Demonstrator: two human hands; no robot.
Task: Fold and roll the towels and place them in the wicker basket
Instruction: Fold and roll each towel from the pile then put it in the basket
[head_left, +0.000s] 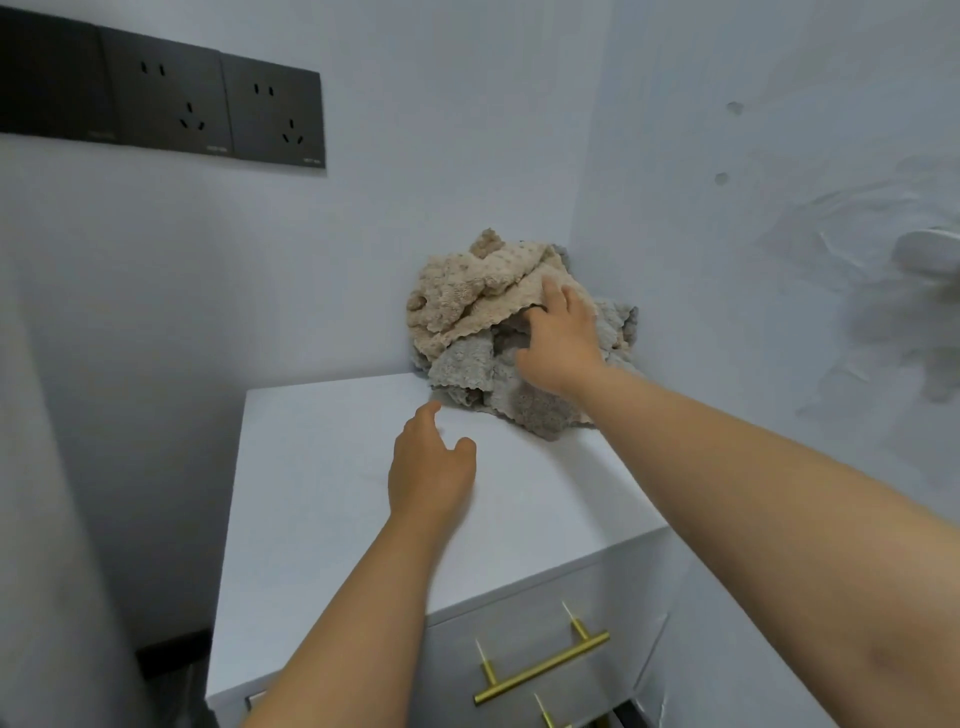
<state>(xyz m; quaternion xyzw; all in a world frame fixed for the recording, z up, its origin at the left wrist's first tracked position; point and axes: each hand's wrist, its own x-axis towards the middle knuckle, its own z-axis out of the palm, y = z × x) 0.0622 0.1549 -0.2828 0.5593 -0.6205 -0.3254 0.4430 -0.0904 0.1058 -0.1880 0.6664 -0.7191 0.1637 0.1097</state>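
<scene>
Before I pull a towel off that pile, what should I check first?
1. Right hand touching the towel pile: ok.
2. Right hand really gripping the beige towel: cannot tell, its fingertips are hard to see.
3. Left hand open and holding nothing: ok.
4. Bare cabinet top in front of the pile for folding: ok.
5. Wicker basket in sight: not ok, it isn't in the picture.

home interior, likely a bedroom or bathroom corner: white drawer cabinet (332, 519) with brass bar handles (540, 667), dark wall sockets (218, 111) on pale painted walls (441, 130), crumpled towels (483, 312) heaped on top.
</scene>
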